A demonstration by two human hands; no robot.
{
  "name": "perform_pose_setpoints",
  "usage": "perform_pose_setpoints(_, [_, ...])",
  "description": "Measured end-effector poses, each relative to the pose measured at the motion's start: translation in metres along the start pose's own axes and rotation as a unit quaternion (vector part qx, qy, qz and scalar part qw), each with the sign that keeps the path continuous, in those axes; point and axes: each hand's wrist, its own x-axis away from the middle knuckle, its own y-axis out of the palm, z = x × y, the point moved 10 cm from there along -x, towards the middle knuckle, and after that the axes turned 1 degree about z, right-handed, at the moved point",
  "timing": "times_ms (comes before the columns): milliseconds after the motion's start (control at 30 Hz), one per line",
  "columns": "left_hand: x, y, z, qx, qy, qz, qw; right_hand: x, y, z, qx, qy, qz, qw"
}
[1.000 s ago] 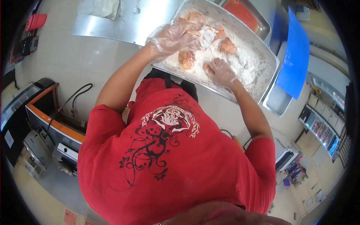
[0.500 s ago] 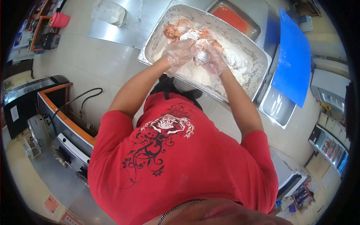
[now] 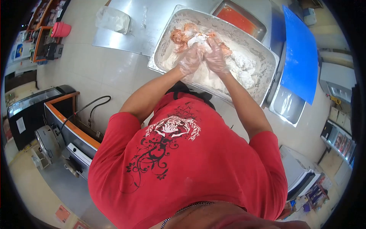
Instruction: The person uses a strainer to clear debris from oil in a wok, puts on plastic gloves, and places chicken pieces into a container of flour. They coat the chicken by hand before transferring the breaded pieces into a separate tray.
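Note:
Both of my hands wear clear plastic gloves and are close together over a deep metal pan of white flour. My left hand and my right hand are closed around a floured chicken piece, partly hidden by the fingers. Just beyond them, a whitened piece lies among reddish, marinated chicken pieces. More thickly coated pieces rest in the flour to the right of my right hand.
Behind the pan stands a metal tray of orange-red liquid. A blue board leans over another metal pan at right. On the steel table sits a clear plastic bag. An orange-edged counter is at left.
My hands have moved slightly forward and drawn closer around the white-coated piece, which shows less between them. The whole view has shifted a little.

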Motion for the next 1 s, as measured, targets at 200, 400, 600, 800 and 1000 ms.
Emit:
perform_pose_setpoints(200, [-0.035,-0.036,0.017,0.022,-0.044,-0.178,0.983,-0.026,0.012,-0.028,0.432,-0.109,-0.06,0.893])
perform_pose_setpoints(400, [-0.011,-0.035,0.002,-0.48,0.004,-0.502,0.719,0.028,-0.039,0.091,0.492,0.24,-0.209,0.81])
perform_pose_setpoints(600, [0.039,0.042,-0.109,-0.393,0.022,-0.564,0.726,0.063,0.026,0.143,0.283,0.396,-0.286,0.826])
perform_pose_setpoints(800, [0.042,0.051,-0.065,-0.252,0.087,-0.618,0.74,0.051,0.039,0.121,-0.003,0.42,-0.143,0.896])
perform_pose_setpoints(1000, [-0.059,-0.036,0.043,-0.173,-0.163,-0.401,0.885,-0.014,-0.038,-0.003,0.207,0.234,-0.105,0.944])
